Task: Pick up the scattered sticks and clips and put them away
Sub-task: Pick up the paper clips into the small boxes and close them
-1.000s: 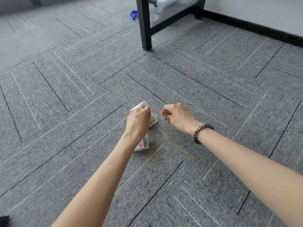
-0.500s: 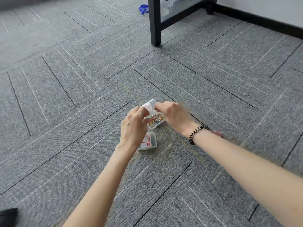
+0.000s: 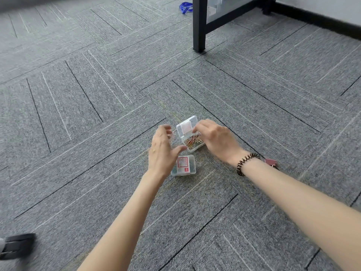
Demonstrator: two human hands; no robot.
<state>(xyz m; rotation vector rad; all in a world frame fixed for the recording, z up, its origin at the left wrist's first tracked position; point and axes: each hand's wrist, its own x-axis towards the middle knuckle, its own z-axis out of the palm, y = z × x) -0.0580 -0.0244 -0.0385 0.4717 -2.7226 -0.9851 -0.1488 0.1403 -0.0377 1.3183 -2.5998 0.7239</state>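
A small clear box [image 3: 195,146] lies open on the grey carpet, holding several coloured paper clips [image 3: 192,141]; its lid [image 3: 186,126] stands upright. My right hand [image 3: 216,140] hovers over the box with bent fingertips at the lid's right edge; blur hides whether they pinch anything. My left hand [image 3: 161,151] is just left of the box, fingers spread, holding nothing. A second clear box [image 3: 184,165] with a red label lies shut below the first. A pink binder clip [image 3: 270,162] lies on the carpet behind my right wrist.
A black table leg [image 3: 199,26] stands further back, with a clear bin behind its crossbar. A blue strap [image 3: 185,6] lies at the far top. A dark shoe [image 3: 16,245] shows at the lower left. A black baseboard [image 3: 320,18] runs along the right wall.
My left hand has let go of the lid and opened, pulling slightly left. My right hand moved from right of the box to over it. The pink binder clip came into view.
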